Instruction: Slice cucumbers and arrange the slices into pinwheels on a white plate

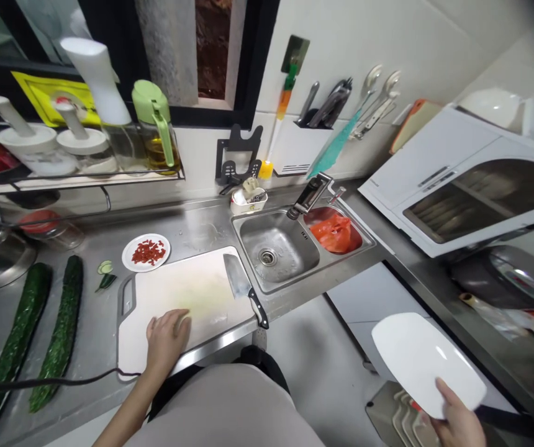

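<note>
My left hand (pixel 168 338) rests on the near edge of the white cutting board (pixel 164 298), fingers loosely bent and apart, with nothing visible in them. A cleaver (pixel 236 276) lies on the board's right side, its black handle over the near right corner. My right hand (pixel 457 413) grips a white rectangular plate (pixel 428 363) by its near edge, thumb on top, out over the floor at the right. Beside the board's far left corner sits a small white plate of red goji berries (pixel 148 252). Cucumber pieces (pixel 105 267) lie left of the board.
Two long cucumbers (pixel 59 335) lie on the steel counter at the left. A dark cable (pixel 53 382) crosses them toward the board. Right of the board is a double sink (pixel 279 248) with a red plastic bag (pixel 334 233). A seasoning rack (pixel 85 180) and white cabinet (pixel 434 174) flank it.
</note>
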Action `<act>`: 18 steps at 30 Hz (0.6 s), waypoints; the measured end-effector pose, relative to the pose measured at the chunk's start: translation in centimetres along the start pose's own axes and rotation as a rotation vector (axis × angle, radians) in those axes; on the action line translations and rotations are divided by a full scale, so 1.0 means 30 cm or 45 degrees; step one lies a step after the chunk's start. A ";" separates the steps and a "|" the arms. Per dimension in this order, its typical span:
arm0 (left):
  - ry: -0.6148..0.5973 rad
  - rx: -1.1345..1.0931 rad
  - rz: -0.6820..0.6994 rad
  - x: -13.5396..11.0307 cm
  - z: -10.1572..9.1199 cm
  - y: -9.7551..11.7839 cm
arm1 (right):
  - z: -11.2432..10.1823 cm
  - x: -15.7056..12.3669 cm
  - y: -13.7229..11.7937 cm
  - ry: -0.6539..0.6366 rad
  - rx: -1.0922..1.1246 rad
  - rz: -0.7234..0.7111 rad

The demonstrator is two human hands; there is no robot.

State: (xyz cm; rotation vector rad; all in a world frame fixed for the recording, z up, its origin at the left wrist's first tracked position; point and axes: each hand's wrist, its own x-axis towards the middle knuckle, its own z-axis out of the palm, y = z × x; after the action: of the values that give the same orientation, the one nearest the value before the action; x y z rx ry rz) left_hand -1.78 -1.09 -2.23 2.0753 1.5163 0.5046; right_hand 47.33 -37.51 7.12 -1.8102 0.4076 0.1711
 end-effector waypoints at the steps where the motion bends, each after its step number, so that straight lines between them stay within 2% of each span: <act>1: -0.001 -0.010 0.004 0.003 0.003 0.003 | 0.033 0.001 -0.002 0.017 0.044 -0.012; 5: -0.011 -0.078 0.012 0.016 0.016 0.028 | 0.196 -0.020 -0.015 -0.059 0.083 0.050; 8: -0.016 -0.157 0.017 0.022 0.032 0.055 | 0.335 -0.047 -0.025 -0.254 0.141 0.077; 11: -0.050 -0.363 -0.023 0.028 0.060 0.088 | 0.473 -0.084 -0.037 -0.443 0.166 0.099; 14: -0.133 -0.799 -0.250 0.050 0.106 0.141 | 0.607 -0.143 -0.048 -0.611 0.144 0.125; 18: -0.486 -1.732 -0.661 0.123 0.174 0.269 | 0.772 -0.286 -0.052 -0.899 0.044 0.155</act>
State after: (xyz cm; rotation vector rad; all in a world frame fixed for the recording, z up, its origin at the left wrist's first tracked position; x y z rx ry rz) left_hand 8.47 -0.49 -1.54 0.6419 0.9193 0.6167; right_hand 42.13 -13.43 4.87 -1.5682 0.0139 0.8500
